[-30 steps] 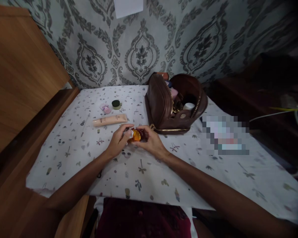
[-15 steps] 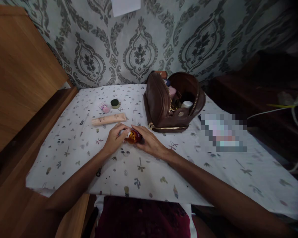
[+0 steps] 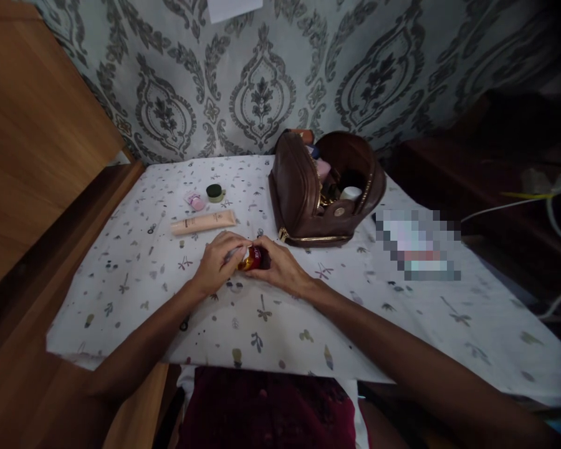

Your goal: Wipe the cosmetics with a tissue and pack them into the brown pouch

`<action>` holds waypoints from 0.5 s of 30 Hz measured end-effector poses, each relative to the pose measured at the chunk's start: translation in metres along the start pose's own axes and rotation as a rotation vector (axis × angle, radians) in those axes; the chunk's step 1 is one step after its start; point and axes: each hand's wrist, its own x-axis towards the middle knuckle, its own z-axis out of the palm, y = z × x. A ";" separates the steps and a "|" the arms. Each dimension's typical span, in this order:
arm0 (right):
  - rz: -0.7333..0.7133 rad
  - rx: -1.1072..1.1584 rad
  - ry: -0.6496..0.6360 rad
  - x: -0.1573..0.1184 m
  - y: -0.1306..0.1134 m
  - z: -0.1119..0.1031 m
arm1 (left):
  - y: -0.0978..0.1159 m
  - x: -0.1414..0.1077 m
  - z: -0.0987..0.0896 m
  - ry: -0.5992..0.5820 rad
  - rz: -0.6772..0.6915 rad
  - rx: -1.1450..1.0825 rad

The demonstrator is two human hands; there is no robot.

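Observation:
Both hands meet over a small amber bottle (image 3: 252, 257) lying low on the patterned white cloth (image 3: 280, 324). My left hand (image 3: 217, 262) pinches its pale cap end. My right hand (image 3: 280, 265) wraps the bottle's body from the right. Just behind them stands an open brown leather pouch (image 3: 303, 193) with a gold zip, several small items showing inside.
A peach tube (image 3: 203, 222) lies left of the pouch, with a small pink item (image 3: 197, 201) and a dark-lidded jar (image 3: 214, 193) behind it. A blurred flat packet (image 3: 416, 243) lies to the right. Wooden furniture (image 3: 37, 137) borders the left; patterned wallpaper stands behind.
The hands with the bottle have stayed together and sunk slightly toward the cloth. The bottle has turned a little between the fingers.

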 end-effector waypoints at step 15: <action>-0.017 0.103 -0.016 0.005 0.009 0.000 | -0.002 -0.021 0.001 -0.124 0.335 0.267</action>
